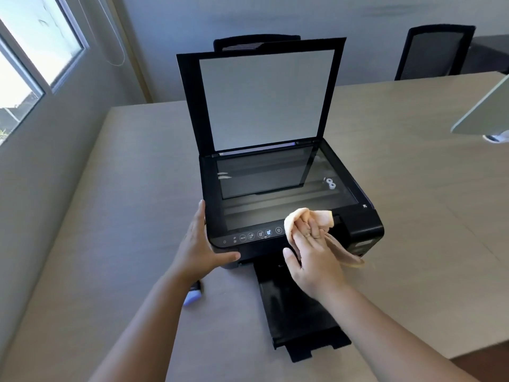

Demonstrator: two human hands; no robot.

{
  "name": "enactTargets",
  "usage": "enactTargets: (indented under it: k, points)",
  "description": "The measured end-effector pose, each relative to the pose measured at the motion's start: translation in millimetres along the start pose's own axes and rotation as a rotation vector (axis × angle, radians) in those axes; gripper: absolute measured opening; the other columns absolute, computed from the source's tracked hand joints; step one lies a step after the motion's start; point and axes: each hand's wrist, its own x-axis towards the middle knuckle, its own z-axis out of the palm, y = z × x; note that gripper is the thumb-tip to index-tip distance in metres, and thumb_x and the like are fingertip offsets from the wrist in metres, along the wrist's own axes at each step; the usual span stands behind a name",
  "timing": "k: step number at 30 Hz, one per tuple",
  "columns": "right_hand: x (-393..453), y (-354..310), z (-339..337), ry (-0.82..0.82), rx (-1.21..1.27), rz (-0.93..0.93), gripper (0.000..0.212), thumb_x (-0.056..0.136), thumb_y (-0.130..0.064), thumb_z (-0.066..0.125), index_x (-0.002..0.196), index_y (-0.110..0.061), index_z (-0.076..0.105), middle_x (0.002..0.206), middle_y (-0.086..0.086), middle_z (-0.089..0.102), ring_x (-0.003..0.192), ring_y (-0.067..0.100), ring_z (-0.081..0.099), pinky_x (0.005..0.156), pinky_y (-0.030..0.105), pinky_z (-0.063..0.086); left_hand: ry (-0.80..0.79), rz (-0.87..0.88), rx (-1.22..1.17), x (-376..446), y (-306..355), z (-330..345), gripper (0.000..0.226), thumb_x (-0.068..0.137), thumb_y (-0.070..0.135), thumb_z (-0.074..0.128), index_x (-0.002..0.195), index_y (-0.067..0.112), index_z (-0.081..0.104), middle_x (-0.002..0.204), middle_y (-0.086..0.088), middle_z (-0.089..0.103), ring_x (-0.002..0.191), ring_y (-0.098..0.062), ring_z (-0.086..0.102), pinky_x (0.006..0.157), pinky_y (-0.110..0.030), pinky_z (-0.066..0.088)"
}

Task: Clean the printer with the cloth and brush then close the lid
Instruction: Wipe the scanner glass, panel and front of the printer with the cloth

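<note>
Gripping the bunched cloth (308, 220) in my right hand (314, 260) at the glass (275, 188)'s near edge, I see the pane stretching away ahead-left, while my left hand (201, 249) lies open against the printer (360, 230)'s corner, seemingly bracing it.

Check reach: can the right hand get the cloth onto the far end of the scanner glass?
Probably yes. The lid stands upright, so the scanner glass lies bare, and the right hand already holds the cloth at its near edge. Nothing lies between.
</note>
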Motion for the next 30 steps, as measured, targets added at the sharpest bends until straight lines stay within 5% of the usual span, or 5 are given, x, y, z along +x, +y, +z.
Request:
enactTargets:
  k: [4,8,17,25,30]
  points:
    - [15,-59,22,-0.007,-0.041,-0.121,0.056,0.084,-0.036,0.041,0.128,-0.006,0.058,0.137,0.010,0.055,0.138,0.030,0.035,0.115,0.037,0.016,-0.064,0.015,-0.023,2,-4,-11,0.139,0.049,0.040,0.091,0.152,0.039,-0.004,0.144,0.034,0.023,0.137,0.002,0.031,0.106,-0.023,0.031]
    - [24,-87,30,-0.099,0.032,-0.221,0.053,0.086,-0.031,0.035,0.129,-0.010,0.058,0.139,0.006,0.053,0.138,0.025,0.038,0.116,0.037,0.020,-0.087,0.027,0.022,5,-11,-17,0.135,0.053,0.040,0.091,0.153,0.034,0.000,0.155,0.021,0.024,0.138,-0.001,0.031,0.110,-0.026,0.032]
    - [15,-2,-7,0.075,-0.069,0.192,0.061,0.085,-0.041,0.031,0.123,-0.004,0.059,0.145,0.006,0.046,0.141,0.028,0.029,0.112,0.045,0.029,-0.135,0.018,0.090,11,-19,-25,0.130,0.051,0.044,0.087,0.152,0.041,0.005,0.155,0.015,0.029,0.141,-0.006,0.030,0.112,-0.032,0.032]
    - [20,-113,52,-0.076,-0.116,-0.279,0.058,0.075,-0.029,0.044,0.126,-0.006,0.060,0.135,0.012,0.057,0.133,0.032,0.043,0.114,0.040,0.025,-0.164,0.021,0.135,17,-15,-28,0.138,0.046,0.050,0.087,0.151,0.042,-0.003,0.156,0.015,0.027,0.140,-0.009,0.032,0.108,-0.031,0.036]
    - [25,-77,32,-0.133,-0.167,-0.328,0.060,0.074,-0.025,0.040,0.129,-0.010,0.058,0.139,0.006,0.054,0.135,0.026,0.041,0.111,0.045,0.033,-0.210,0.044,0.168,18,-19,-40,0.128,0.057,0.041,0.088,0.153,0.037,0.003,0.153,0.022,0.023,0.138,0.001,0.025,0.105,-0.017,0.026]
